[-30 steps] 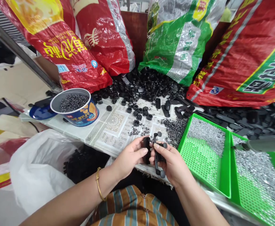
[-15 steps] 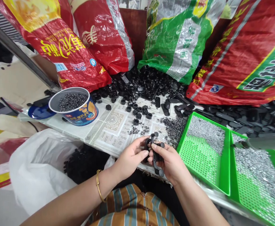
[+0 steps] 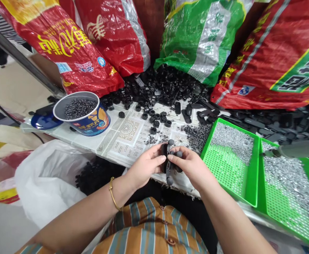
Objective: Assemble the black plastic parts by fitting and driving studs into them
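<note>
Black bracket [image 3: 169, 171], pinched in the right hand [image 3: 192, 164], now sits close against the black piece [image 3: 165, 151] gripped by the left hand [image 3: 143, 164] (a gap parted them earlier), above the desk's [image 3: 122, 155] front edge, seemingly lined up.

From a camera worn on the person's head, we look forward and steeply down over the counter [image 3: 104, 141]. Our one wide view takes in the wearer's striped shirt [image 3: 146, 225], nearest us along the bottom edge, with the left grip [image 3: 142, 167] and right grip [image 3: 190, 164] close by, just below center frame. We see into the blue tub [image 3: 94, 123] at left and the green trays [image 3: 223, 171] at right from above, while farther off we face the sacks [image 3: 194, 46], their tops cropped by the upper edge.
</note>
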Demonstrator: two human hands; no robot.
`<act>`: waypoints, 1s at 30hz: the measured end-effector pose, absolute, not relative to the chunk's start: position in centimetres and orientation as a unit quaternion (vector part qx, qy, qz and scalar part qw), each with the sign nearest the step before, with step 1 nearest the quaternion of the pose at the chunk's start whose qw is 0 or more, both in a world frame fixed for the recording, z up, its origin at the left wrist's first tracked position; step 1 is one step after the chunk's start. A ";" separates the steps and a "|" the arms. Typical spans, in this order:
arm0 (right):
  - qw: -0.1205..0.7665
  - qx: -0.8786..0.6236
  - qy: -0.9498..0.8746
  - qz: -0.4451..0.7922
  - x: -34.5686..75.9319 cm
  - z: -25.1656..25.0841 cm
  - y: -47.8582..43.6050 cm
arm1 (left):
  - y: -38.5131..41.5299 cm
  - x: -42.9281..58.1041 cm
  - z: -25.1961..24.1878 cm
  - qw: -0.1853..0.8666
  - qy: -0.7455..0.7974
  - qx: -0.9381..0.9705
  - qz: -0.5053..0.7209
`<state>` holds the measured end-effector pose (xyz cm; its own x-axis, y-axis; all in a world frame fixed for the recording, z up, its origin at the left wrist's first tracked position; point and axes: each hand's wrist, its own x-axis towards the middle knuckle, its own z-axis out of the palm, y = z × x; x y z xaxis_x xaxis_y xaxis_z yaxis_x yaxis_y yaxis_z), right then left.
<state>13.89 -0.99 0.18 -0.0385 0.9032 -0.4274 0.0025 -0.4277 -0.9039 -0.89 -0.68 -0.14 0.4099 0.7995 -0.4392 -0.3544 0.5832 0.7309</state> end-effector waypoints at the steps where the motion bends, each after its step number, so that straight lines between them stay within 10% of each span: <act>1: 0.373 -0.590 -0.386 0.603 13.9 0.1 -0.9 | -0.6 -0.9 -0.1 0.793 0.407 0.274 0.362; 30: 0.399 -0.592 -0.358 0.602 13.8 -0.2 -0.4 | -0.7 0.0 0.4 0.774 0.434 0.278 0.369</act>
<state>13.81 -0.38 -0.22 0.0179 0.9040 -0.4271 -0.0568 -0.4255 -0.9032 0.05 -0.72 0.37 0.3519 0.8117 -0.4662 -0.3299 0.5737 0.7497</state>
